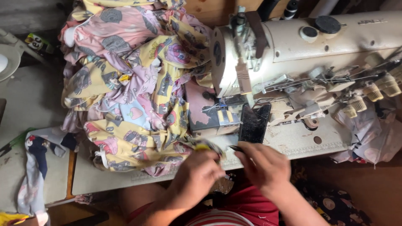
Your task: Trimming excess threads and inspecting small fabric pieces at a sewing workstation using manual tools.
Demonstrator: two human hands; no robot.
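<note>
I am working at the near edge of the sewing machine's (318,46) table (293,144), handling a small yellow printed fabric piece (204,146). My left hand (197,175) is curling around that piece, fingers pressed together and pinching it just in front of the big heap of pink and yellow printed garments (134,83). My right hand (264,165) is pinching a thin dark tool (235,148), perhaps snips; it is too blurred to name. I am judging this as trimming or picking at the piece, and the next move is calling for a steady pinch and a careful meeting of tool tip and cloth. A dark phone (254,123) is leaning by the needle area. At far left a small green and yellow package (35,43) is lying.
</note>
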